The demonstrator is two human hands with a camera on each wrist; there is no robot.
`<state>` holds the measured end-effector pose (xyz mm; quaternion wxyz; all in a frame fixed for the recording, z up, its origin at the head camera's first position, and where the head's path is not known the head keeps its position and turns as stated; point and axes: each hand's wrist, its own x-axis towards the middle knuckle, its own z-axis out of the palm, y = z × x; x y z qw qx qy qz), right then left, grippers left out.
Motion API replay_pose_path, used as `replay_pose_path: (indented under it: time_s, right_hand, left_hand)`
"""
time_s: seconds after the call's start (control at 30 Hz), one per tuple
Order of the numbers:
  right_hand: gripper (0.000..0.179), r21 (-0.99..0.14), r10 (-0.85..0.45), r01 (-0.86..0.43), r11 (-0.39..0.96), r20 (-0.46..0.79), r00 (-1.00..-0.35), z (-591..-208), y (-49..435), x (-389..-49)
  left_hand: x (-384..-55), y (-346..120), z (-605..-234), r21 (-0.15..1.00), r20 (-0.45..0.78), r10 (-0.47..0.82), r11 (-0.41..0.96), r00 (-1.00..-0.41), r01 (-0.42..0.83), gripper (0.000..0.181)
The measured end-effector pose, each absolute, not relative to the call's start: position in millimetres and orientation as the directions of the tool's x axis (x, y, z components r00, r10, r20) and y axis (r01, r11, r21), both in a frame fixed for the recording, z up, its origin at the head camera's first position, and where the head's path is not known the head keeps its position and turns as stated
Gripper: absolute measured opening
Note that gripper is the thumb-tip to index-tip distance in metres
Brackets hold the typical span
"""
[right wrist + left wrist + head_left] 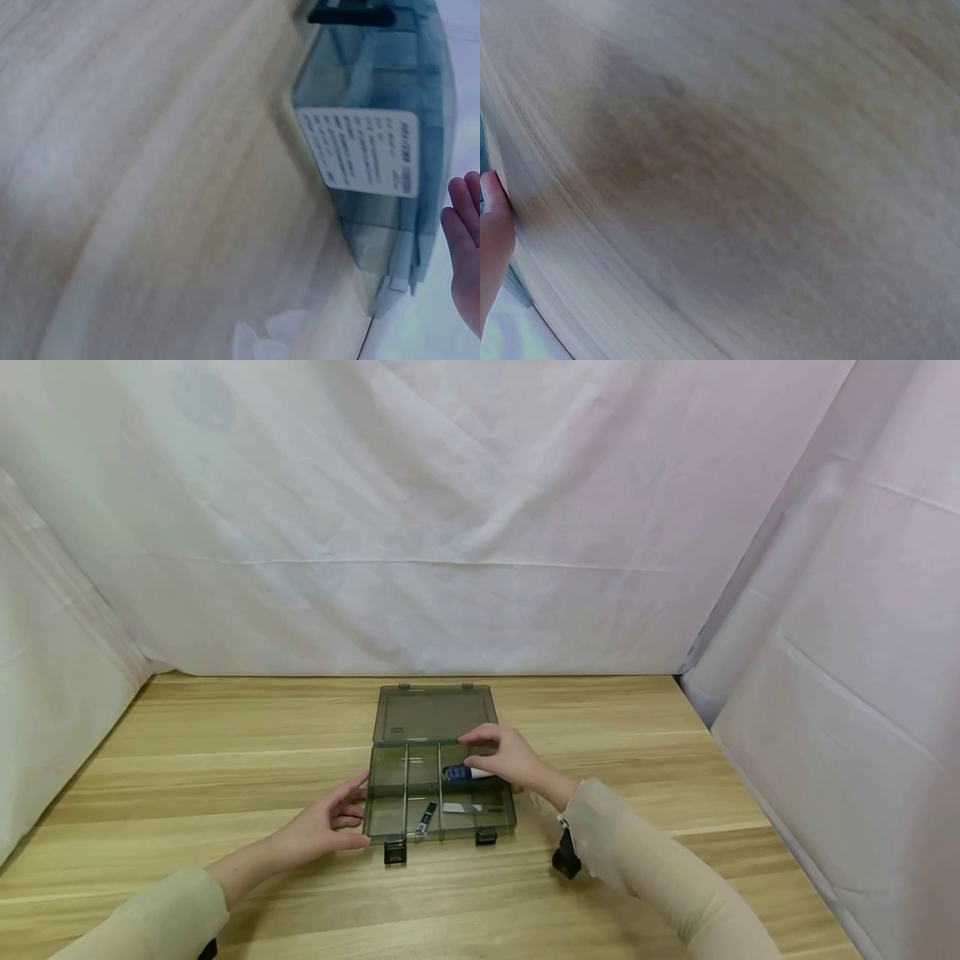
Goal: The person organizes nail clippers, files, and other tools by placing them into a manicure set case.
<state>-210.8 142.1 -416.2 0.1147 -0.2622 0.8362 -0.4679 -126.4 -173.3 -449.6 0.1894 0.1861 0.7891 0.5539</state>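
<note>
A translucent grey compartment box (386, 817) lies with its lid (435, 710) folded back. My right hand (512, 758) is over its right compartment, thumb and fingers apart. Just below the thumb, a dark blue tube with a white end (455, 773) lies against a divider, partly hidden by the hand. In front of it is a flat silvery, blade-like piece (461, 808). The middle compartment holds a small dark green and silver piece (426, 817), its kind unclear. My left hand (318, 827) rests at the box's left side, fingers along the wall and thumb by the front corner.
Two black latches (395, 852) hang from the box's front edge. A white printed label (364, 150) is on the box wall in the right wrist view. White cloth (420, 527) hangs behind and beside the wooden table (247, 727).
</note>
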Motion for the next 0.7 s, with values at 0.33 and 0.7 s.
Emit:
replay_pose_path:
  time_s: [0.33,0.7]
  right_hand:
    - [0.037,-0.854,-0.524,-0.302,0.423,0.041,-0.850,-405,153,-211]
    - [0.038,-0.872,-0.476,-0.270,0.409,0.048,-0.878,-406,173,-209]
  left_hand:
    - [-126,-174,-450,0.948,-0.094,0.506,0.310,-0.857,0.078,0.096]
    - [-126,-171,-449,0.944,-0.097,0.501,0.320,-0.860,0.080,0.096]
